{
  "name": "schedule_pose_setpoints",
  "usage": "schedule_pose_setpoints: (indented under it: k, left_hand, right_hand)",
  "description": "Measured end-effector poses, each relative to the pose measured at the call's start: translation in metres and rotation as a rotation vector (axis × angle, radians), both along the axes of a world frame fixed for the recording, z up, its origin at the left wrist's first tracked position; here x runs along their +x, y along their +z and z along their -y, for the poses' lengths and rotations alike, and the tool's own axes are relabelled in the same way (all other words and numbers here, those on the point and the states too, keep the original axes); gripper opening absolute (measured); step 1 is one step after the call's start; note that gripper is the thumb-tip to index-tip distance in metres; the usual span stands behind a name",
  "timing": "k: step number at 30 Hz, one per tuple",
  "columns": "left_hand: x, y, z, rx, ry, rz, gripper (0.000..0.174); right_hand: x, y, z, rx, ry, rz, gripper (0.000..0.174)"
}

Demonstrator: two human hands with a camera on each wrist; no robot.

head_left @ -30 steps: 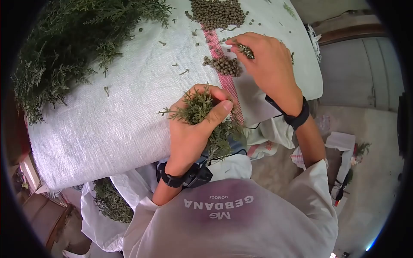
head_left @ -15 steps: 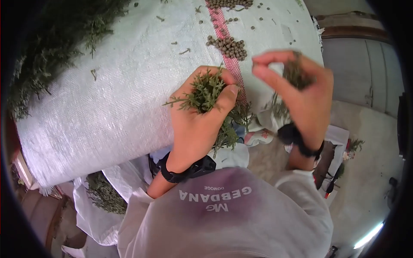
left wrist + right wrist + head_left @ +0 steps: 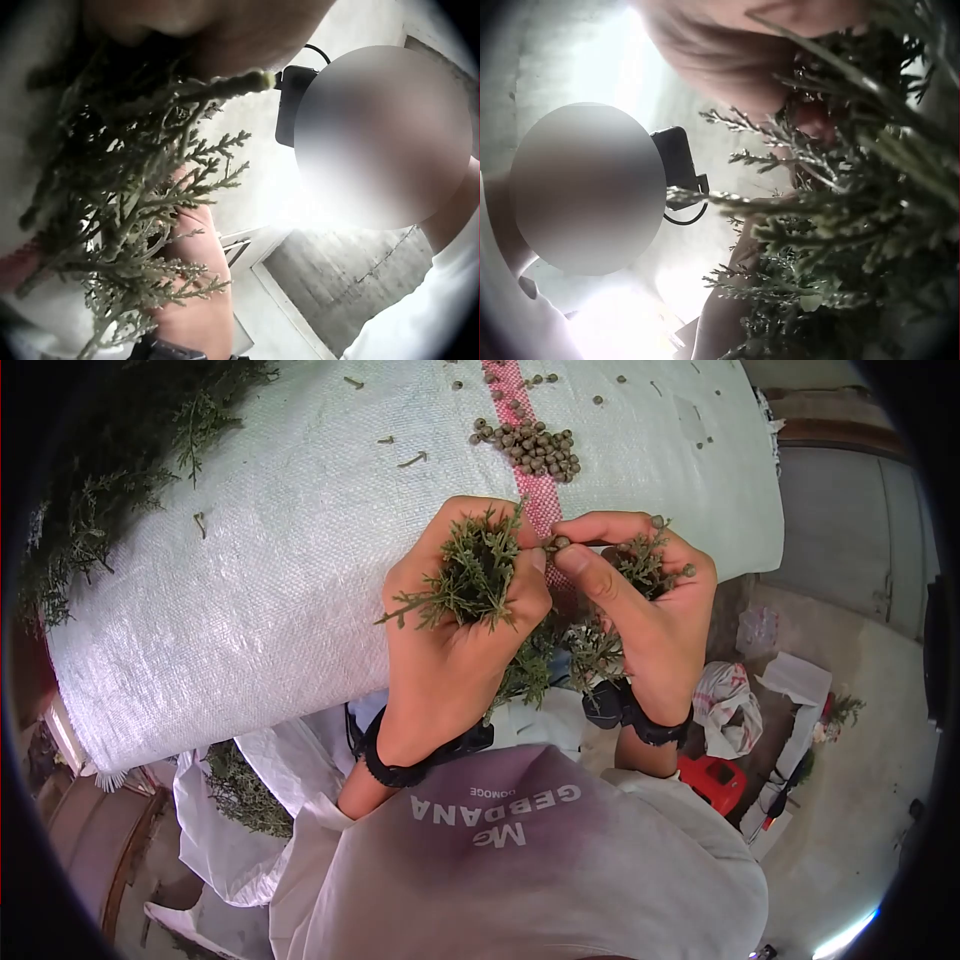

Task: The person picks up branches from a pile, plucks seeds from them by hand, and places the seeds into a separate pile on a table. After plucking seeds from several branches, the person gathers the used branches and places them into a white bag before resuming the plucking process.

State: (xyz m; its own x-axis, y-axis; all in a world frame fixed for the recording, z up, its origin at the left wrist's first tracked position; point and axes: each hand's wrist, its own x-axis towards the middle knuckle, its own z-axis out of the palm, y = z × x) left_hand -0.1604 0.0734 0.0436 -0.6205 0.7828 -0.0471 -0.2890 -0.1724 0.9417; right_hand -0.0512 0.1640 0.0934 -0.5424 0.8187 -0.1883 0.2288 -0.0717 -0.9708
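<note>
Head view: left hand point(image 3: 450, 650), right hand point(image 3: 655, 625) clutch feathery sprigs point(image 3: 470, 575)

A white woven sheet point(image 3: 290, 590) bears piled green sprigs point(image 3: 105, 465) at left and clustered round seeds point(image 3: 530, 448).

Green sprig point(image 3: 142, 225) under left hand point(image 3: 202, 30)

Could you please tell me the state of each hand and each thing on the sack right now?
Left hand: grips a bunch of conifer sprigs, fingers curled round it.
Right hand: pinches one berry between thumb and forefinger, other sprigs in its palm.
Berry pile: loose on the woven sack, untouched.
Branch heap: lies at the sack's left end, untouched.
</note>
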Motion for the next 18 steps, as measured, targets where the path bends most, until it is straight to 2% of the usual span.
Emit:
schedule_pose_setpoints:
  k: [5, 11, 14, 18]
  left_hand:
    - [0.0018, 0.0025, -0.0013, -0.022, -0.007, 0.012, 0.011]
    - [0.0037, 0.0029, -0.0010, -0.049, 0.020, -0.055, 0.012]
    - [0.0042, 0.0055, -0.0019, -0.079, 0.008, 0.028, 0.014]
    - [0.0047, 0.0043, -0.0018, -0.053, 0.016, 0.007, 0.015]
  right_hand:
    - [0.0019, -0.0033, -0.0006, -0.097, -0.014, -0.022, 0.016]
    - [0.0023, -0.0053, -0.0008, -0.058, -0.018, -0.019, 0.016]
    - [0.0013, -0.0066, -0.0005, -0.051, -0.011, -0.031, 0.017]
    - [0.0028, -0.0095, -0.0015, -0.010, -0.010, -0.047, 0.017]
